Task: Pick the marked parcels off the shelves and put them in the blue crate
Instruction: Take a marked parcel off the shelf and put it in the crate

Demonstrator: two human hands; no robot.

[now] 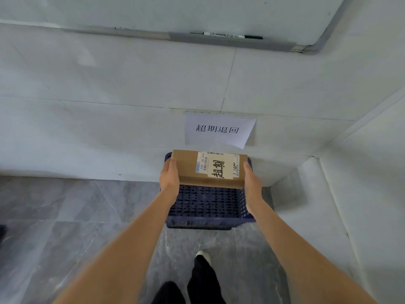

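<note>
A brown cardboard parcel (188, 170) with a white label and black handwritten marks hangs flat over the far half of the blue crate (208, 205). My left hand (169, 177) grips its left end and my right hand (252, 181) grips its right end. The blue crate is a perforated plastic basket standing on the floor against the white wall; its visible inside holds nothing. The parcel hides the crate's far rim.
A white paper sign (219, 130) with printed characters is stuck on the wall just above the crate. A whiteboard ledge with markers (232, 36) runs higher up. A white wall corner (306, 172) juts out at the right. Grey tiled floor spreads left; my shoe (203, 256) stands behind the crate.
</note>
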